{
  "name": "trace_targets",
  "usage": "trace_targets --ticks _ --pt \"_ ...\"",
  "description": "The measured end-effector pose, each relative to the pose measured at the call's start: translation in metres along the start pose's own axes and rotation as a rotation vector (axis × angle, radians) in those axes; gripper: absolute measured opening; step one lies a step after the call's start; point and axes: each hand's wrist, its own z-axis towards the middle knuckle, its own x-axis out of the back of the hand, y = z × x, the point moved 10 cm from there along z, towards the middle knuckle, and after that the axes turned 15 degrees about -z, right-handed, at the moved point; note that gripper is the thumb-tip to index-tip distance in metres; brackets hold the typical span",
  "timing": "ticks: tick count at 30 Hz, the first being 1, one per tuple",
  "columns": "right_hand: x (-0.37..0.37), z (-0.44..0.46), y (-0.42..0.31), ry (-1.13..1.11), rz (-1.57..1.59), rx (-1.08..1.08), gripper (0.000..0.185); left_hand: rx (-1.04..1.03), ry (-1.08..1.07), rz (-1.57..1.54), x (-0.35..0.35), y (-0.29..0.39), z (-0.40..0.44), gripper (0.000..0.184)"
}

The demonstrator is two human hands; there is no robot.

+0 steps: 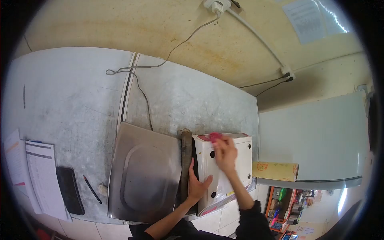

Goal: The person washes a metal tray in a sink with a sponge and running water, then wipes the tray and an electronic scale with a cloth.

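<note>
A white weighing scale body (240, 160) with black round spots on its upper face lies on the table's right part. My left hand (198, 186) grips its left edge, thumb on the upper face and fingers along the side. In my right hand (227, 155) is a small pink cloth (215, 136), pinched by the fingers and pressed at the scale's far edge, near a red-bordered panel. Left of the scale rests a steel weighing pan (146, 172). Between the two stands a worn brownish, tube-like piece (186, 156), partly hidden by my left hand.
A grey cable (172, 50) runs from a wall socket (217, 6) onto the table (80, 92). Papers (42, 176), a black phone-like object (70, 190) and a black pen (92, 189) lie at left. A yellowish roll (276, 171) is right of the scale.
</note>
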Motion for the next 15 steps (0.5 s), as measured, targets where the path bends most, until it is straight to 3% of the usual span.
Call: trace_targets --ticks 3,5,7,9,11,12,14,15 --pt "0.013 -0.004 0.096 0.072 -0.166 -0.252 0.025 -0.029 0.008 0.078 -0.005 0.018 0.001 0.09" --pt "0.01 -0.007 0.127 0.054 -0.326 -0.392 0.023 -0.006 0.033 0.03 -0.004 0.019 -0.001 0.087" --pt "-0.016 -0.008 0.099 -0.251 -0.169 -0.556 0.029 -0.038 0.033 0.011 -0.003 0.015 -0.001 0.087" --pt "-0.022 -0.01 0.017 -0.207 -0.23 -0.256 0.022 -0.041 0.014 0.019 -0.003 0.009 0.001 0.087" --pt "0.015 -0.002 -0.047 0.076 -0.006 0.136 0.013 -0.079 0.002 0.242 -0.005 0.015 0.002 0.089" --pt "0.017 -0.003 -0.028 0.076 0.045 0.153 0.008 0.041 0.034 -0.036 -0.002 0.001 0.002 0.088" --pt "0.006 -0.017 0.053 -0.019 -0.062 -0.009 0.011 0.049 0.032 -0.047 -0.006 0.002 0.003 0.089" --pt "-0.001 -0.022 0.107 -0.137 -0.154 -0.194 0.016 0.037 0.047 -0.062 -0.004 0.003 0.003 0.09"
